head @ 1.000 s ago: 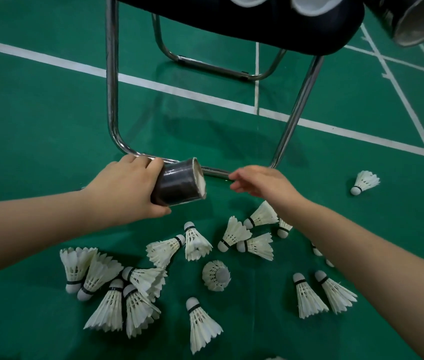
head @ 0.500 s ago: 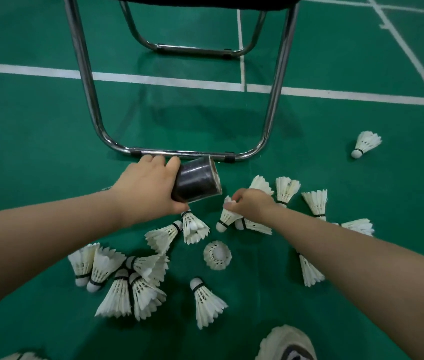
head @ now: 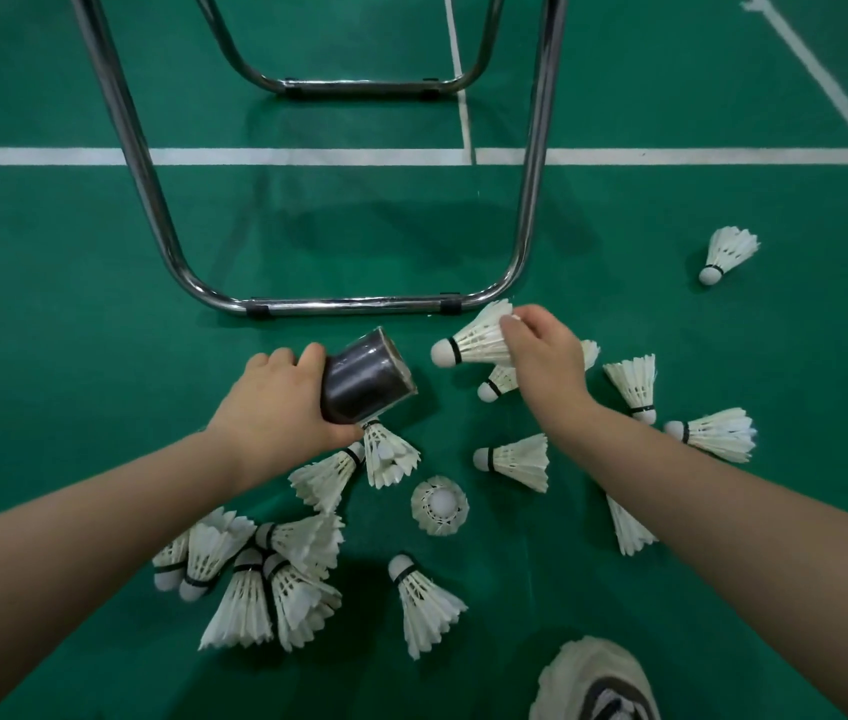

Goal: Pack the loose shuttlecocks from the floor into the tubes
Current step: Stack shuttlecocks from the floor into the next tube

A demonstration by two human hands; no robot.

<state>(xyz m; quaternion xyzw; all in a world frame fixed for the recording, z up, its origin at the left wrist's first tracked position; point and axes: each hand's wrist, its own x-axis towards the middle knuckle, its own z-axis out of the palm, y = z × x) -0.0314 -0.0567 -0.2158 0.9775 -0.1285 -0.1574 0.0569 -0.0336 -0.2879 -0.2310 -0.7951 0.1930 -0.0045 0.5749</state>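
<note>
Early stage. Your left hand (head: 276, 402) grips the black tube (head: 367, 379), tilted low. Your right hand (head: 546, 361) pinches one shuttlecock (head: 474, 343) by its feathers, cork toward the tube mouth (not in yet). Over a dozen loose shuttlecocks (head: 437, 506) left on the floor (head: 74, 304).

Deep green on floor (head: 74, 304), crossed w/ white lines (head: 307, 156). White feathers + white cork on each shuttlecock (head: 515, 462), thin black band at neck. Glossy black on tube (head: 365, 379), pale rim. Shiny chrome on chair frame (head: 349, 305) w/ black clips. Off-white on shoe (head: 593, 678), dk grey stripe.
</note>
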